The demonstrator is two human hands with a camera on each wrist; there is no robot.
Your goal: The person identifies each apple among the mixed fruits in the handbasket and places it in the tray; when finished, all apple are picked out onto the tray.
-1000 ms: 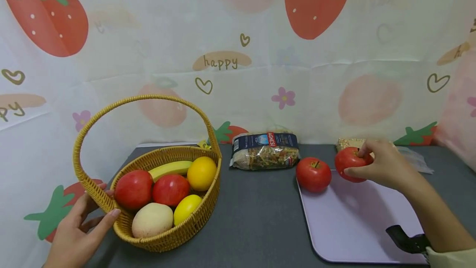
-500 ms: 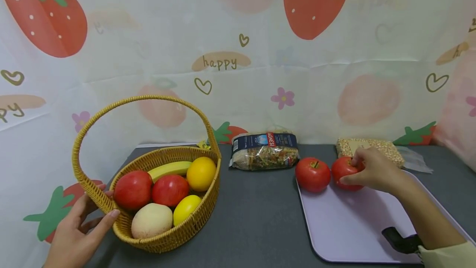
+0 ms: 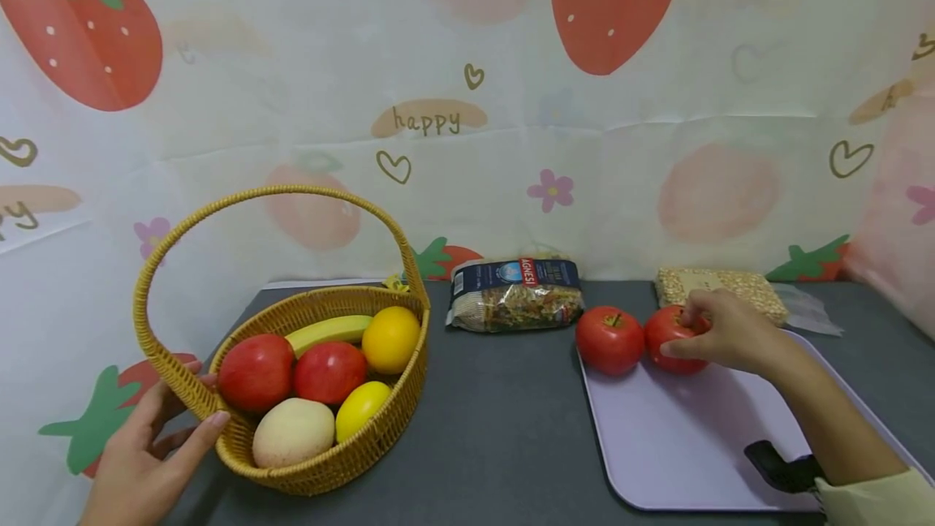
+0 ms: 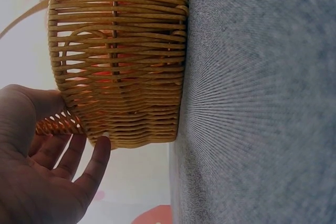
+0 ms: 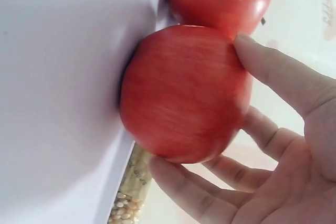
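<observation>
My left hand [image 3: 149, 453] grips the wicker basket [image 3: 409, 420] at its left end, where the handle meets the rim, thumb on the near side. In the basket lie two red apples [image 3: 256, 373], a banana [image 3: 329, 333], an orange [image 3: 390, 339], a yellow lemon [image 3: 363, 411] and a pale round fruit [image 3: 294, 433]. On the far left part of the lilac tray [image 3: 657, 461], my right hand [image 3: 730, 335] holds a red apple [image 5: 184, 95] between thumb and fingers. Another red apple [image 3: 609, 339] sits against its left side, at the tray's corner.
A bag of pasta [image 3: 514, 296] lies at the back middle of the dark grey table [image 3: 504, 428]. Behind the tray is a clear pack of corn kernels [image 3: 752, 291]. A strawberry-print cloth [image 3: 467, 39] hangs along the back.
My right hand has lowered the apple and moved it left, onto the tray beside the other apple. My left hand has stayed on the basket. The head view has shifted slightly.
</observation>
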